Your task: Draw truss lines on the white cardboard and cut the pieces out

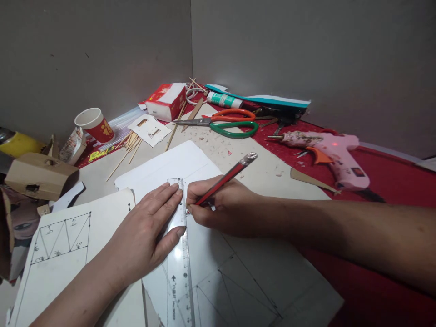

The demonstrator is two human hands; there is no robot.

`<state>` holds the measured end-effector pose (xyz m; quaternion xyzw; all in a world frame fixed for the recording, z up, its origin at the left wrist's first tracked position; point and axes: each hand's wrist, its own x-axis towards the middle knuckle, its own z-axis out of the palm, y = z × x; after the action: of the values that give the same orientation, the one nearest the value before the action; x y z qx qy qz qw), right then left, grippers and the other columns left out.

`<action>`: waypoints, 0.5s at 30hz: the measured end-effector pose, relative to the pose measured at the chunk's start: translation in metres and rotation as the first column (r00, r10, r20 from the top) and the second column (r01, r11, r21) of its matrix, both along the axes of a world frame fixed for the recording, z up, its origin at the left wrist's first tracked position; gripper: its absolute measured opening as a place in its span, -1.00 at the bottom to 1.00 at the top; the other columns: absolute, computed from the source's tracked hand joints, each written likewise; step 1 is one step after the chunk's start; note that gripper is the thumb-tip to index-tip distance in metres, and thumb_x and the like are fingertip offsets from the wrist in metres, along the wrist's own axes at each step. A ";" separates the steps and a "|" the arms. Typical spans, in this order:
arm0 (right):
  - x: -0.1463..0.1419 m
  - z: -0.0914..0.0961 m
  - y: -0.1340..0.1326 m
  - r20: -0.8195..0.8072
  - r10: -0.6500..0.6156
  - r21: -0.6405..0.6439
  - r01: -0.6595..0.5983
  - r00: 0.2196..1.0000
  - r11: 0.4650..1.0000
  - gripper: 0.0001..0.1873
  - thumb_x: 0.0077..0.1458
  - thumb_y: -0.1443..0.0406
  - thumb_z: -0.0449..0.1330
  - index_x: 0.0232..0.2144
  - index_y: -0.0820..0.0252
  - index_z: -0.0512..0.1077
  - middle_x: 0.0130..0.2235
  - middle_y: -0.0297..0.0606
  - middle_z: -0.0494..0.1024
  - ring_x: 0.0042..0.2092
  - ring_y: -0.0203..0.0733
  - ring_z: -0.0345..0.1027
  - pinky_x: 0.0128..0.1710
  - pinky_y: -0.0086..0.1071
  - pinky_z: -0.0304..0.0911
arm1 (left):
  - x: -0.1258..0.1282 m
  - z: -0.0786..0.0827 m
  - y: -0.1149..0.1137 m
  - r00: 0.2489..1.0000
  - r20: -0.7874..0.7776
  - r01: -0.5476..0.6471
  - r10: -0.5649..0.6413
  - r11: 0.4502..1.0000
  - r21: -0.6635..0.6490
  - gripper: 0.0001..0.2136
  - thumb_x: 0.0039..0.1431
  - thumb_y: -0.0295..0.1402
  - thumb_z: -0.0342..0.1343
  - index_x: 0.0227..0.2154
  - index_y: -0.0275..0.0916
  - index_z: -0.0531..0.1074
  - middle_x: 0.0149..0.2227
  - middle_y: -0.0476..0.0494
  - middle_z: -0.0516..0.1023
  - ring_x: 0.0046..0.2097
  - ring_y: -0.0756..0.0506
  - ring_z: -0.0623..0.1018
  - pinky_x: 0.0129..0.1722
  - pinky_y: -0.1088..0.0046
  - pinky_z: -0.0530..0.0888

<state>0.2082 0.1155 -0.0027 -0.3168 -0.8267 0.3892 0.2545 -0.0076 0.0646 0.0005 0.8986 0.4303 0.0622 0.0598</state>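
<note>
Nearest the camera, a clear plastic ruler (180, 268) lies lengthwise on a white card sheet (245, 272) that carries faint pencilled lines. The left hand (146, 231) rests flat on the ruler's far half with its fingers stretched out, not curled around anything: the fingertips (175, 190) press on the ruler near its top end and the thumb lies across it lower down. Just right of the ruler, the right hand (218, 204) is closed around a red pencil (228, 177), pinching it low between thumb and fingers. The pencil's tip meets the card right at the ruler's right edge, and its capped end slants up and away to the right. To the left lies a paper sheet (61, 254) drawn with a row of triangles. Farther back are scattered bamboo sticks (127, 147), orange-and-green scissors (231, 122) and a pink glue gun (334, 156) on the red cloth. By the wall are a paper cup (95, 123) and a red-and-white box (166, 101).
</note>
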 end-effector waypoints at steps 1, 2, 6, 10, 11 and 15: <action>0.000 0.000 0.000 0.008 0.003 -0.003 -0.003 1.000 1.000 -0.81 0.00 0.50 0.07 -0.54 0.17 0.23 -0.57 -0.48 0.28 -0.49 -0.36 0.11 -0.42 -0.45 0.04 | 0.000 0.000 0.000 1.000 -0.001 -0.001 0.001 1.000 0.003 -0.48 0.36 -0.22 0.00 0.31 -0.30 0.18 0.37 -0.32 0.21 0.37 -0.26 0.22 0.26 0.01 0.34; 0.000 0.001 0.000 0.018 0.006 -0.008 -0.005 1.000 1.000 -0.82 0.00 0.50 0.08 -0.54 0.16 0.24 -0.57 -0.48 0.29 -0.49 -0.36 0.11 -0.43 -0.45 0.04 | 0.000 0.000 0.000 1.000 0.001 -0.001 0.001 1.000 0.007 -0.49 0.36 -0.22 0.00 0.30 -0.30 0.19 0.37 -0.32 0.22 0.37 -0.27 0.22 0.26 0.01 0.34; 0.001 0.001 0.000 0.032 0.004 -0.019 -0.003 0.999 1.000 -0.82 0.00 0.50 0.09 -0.54 0.16 0.24 -0.58 -0.49 0.28 -0.50 -0.36 0.11 -0.45 -0.46 0.03 | 0.000 0.001 0.000 1.000 0.001 -0.003 0.003 1.000 0.001 -0.49 0.36 -0.21 0.00 0.30 -0.29 0.18 0.36 -0.34 0.23 0.36 -0.28 0.24 0.25 -0.01 0.36; 0.000 0.002 0.000 -0.013 0.000 -0.067 -0.001 1.000 0.998 -0.82 -0.03 0.50 0.09 -0.56 0.18 0.25 -0.57 -0.48 0.29 -0.51 -0.38 0.12 -0.47 -0.47 0.04 | 0.000 0.001 0.000 1.000 0.013 -0.005 0.005 1.000 -0.004 -0.48 0.35 -0.23 0.01 0.31 -0.25 0.16 0.37 -0.32 0.22 0.36 -0.30 0.24 0.25 -0.02 0.35; -0.001 0.002 0.000 -0.032 -0.026 -0.110 0.023 0.999 0.994 -0.82 -0.04 0.50 0.09 -0.57 0.18 0.26 -0.57 -0.48 0.29 -0.50 -0.38 0.12 -0.48 -0.47 0.05 | 0.000 0.000 0.000 1.000 0.021 -0.009 0.009 1.000 -0.006 -0.47 0.35 -0.23 0.01 0.32 -0.24 0.16 0.37 -0.31 0.22 0.36 -0.30 0.24 0.26 -0.02 0.34; -0.005 0.009 0.002 -0.104 -0.210 -0.396 0.153 0.972 0.906 -0.83 -0.09 0.51 0.08 -0.60 0.20 0.27 -0.60 -0.48 0.25 -0.51 -0.38 0.09 -0.53 -0.49 0.03 | -0.001 -0.002 -0.001 0.999 0.042 -0.018 0.018 1.000 -0.011 -0.46 0.34 -0.23 0.03 0.33 -0.23 0.15 0.37 -0.30 0.22 0.36 -0.30 0.24 0.27 0.00 0.33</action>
<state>0.2032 0.1172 0.0060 -0.4071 -0.6805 0.5403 0.2815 -0.0084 0.0636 -0.0016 0.8928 0.4373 0.0795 0.0732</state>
